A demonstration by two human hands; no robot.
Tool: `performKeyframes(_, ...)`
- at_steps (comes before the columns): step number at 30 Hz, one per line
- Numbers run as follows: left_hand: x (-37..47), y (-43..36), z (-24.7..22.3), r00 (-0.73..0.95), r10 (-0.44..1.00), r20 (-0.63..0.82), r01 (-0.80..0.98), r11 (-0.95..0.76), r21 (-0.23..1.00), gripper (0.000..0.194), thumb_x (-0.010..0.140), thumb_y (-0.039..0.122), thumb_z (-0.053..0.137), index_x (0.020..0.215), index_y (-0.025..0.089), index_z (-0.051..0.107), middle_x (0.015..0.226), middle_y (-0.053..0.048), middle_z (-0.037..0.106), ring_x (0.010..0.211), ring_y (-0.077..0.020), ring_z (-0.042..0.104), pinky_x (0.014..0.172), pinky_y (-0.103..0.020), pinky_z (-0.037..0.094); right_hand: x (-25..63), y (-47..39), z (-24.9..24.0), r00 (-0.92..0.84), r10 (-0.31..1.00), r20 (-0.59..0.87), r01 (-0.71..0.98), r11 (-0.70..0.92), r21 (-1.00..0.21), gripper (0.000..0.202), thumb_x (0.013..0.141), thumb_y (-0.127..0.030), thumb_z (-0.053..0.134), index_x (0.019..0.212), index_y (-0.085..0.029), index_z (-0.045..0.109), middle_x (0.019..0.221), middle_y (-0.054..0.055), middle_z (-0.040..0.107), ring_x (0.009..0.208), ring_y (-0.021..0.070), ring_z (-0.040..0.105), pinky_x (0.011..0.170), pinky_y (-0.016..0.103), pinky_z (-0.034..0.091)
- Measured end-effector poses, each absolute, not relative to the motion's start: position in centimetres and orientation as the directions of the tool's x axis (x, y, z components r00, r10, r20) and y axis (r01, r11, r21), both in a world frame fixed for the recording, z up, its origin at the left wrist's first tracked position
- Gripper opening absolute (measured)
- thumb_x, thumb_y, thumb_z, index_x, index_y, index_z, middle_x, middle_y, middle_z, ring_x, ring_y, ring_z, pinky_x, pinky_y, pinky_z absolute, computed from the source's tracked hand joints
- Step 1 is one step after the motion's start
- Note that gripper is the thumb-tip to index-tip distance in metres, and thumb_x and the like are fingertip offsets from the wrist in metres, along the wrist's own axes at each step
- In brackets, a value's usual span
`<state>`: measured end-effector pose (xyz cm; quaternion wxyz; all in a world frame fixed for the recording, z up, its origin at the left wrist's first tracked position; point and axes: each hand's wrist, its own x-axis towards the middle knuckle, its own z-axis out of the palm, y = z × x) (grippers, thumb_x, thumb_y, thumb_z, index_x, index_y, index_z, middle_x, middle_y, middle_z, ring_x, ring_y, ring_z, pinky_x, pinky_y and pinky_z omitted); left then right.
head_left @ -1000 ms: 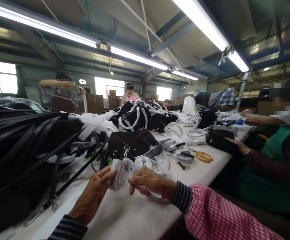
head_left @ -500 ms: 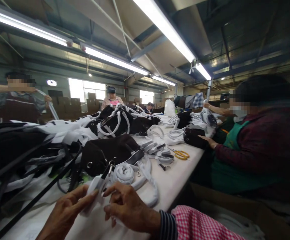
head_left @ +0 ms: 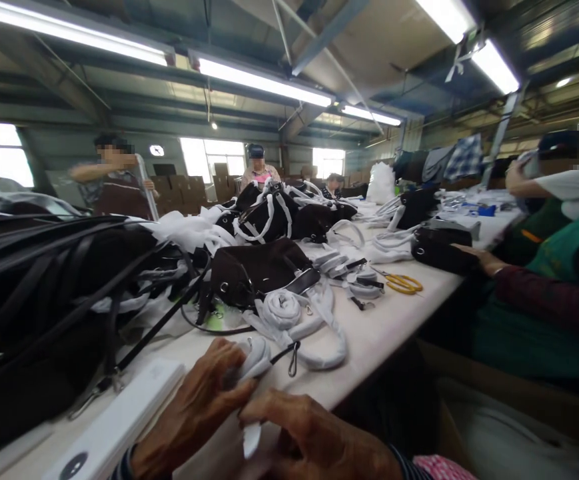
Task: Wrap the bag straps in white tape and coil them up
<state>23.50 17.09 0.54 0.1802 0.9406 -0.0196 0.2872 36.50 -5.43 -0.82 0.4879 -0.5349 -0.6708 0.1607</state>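
Note:
My left hand (head_left: 199, 393) is closed around a bag strap (head_left: 255, 355) coiled up in white wrapping. From the coil a dark strap end with a metal snap hook (head_left: 294, 360) sticks out to the right. Close beside it, my right hand (head_left: 314, 433) has its fingers pinched together by a small white strip (head_left: 252, 439) hanging beneath them. Beyond my hands lies a dark brown handbag (head_left: 262, 270) with metal eyelets. Another white-wrapped strap roll (head_left: 282, 309) rests in front of the bag.
Dark bags and loose black straps (head_left: 119, 260) are heaped at left, beside a long white box (head_left: 119, 420). Yellow-handled scissors (head_left: 403, 283) lie near the table's right edge, by several wrapped straps. A co-worker's hand (head_left: 479, 259) touches a dark bag (head_left: 442, 248) on the right.
My view has swung left and down, bringing the white box into sight. My hands have moved closer together, and the strap in my left hand now shows as a coil with its hook pointing right.

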Motion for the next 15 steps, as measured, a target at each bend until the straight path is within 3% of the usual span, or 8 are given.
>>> performKeyframes(4, 22.6, 17.3, -0.8, 0.777, 0.04, 0.628, -0.126, -0.968, 0.218, 0.031, 0.098, 0.054, 0.054, 0.107, 0.031, 0.073, 0.113, -0.005, 0.074, 0.107, -0.0278, 0.066, 0.09, -0.033, 0.058, 36.1, -3.4, -2.5, 0.182, 0.844, 0.505, 0.517, 0.354, -0.779, 0.037, 0.083, 0.0, 0.06, 0.113, -0.015, 0.075, 0.103, 0.006, 0.075, 0.097, 0.0165, 0.071, 0.088, 0.022, 0.051)
performKeyframes(7, 22.4, 16.2, -0.8, 0.784, 0.025, 0.62, -0.13, -0.97, 0.205, 0.025, 0.098, 0.048, 0.058, 0.11, 0.031, 0.071, 0.108, -0.004, 0.075, 0.102, -0.0264, 0.067, 0.092, -0.034, 0.058, 35.5, -1.9, -3.4, 0.279, 0.804, 0.525, 0.559, 0.308, -0.769, 0.03, 0.08, 0.004, 0.062, 0.093, -0.018, 0.078, 0.087, 0.002, 0.071, 0.085, 0.0147, 0.069, 0.079, 0.021, 0.05)
performKeyframes(11, 22.8, 14.3, -0.5, 0.784, 0.055, 0.618, -0.106, -0.969, 0.221, 0.019, 0.1, 0.037, 0.051, 0.097, 0.028, 0.069, 0.098, -0.005, 0.075, 0.093, -0.0246, 0.065, 0.08, -0.031, 0.059, 35.2, -1.3, -3.7, 0.357, 0.741, 0.568, 0.671, 0.22, -0.708, 0.025, 0.08, 0.004, 0.065, 0.082, -0.018, 0.075, 0.093, 0.004, 0.065, 0.087, 0.0147, 0.065, 0.078, 0.022, 0.049)
performKeyframes(15, 23.3, 15.1, -2.1, 0.798, 0.009, 0.602, -0.119, -0.978, 0.173, 0.016, 0.089, 0.022, 0.055, 0.088, 0.028, 0.069, 0.087, -0.003, 0.074, 0.083, -0.0233, 0.066, 0.073, -0.03, 0.057, 35.8, -0.4, -4.1, 0.298, 0.694, 0.656, 0.663, 0.343, -0.665, 0.03, 0.076, 0.007, 0.062, 0.087, -0.018, 0.074, 0.119, 0.008, 0.069, 0.1, 0.0156, 0.07, 0.088, 0.021, 0.052)
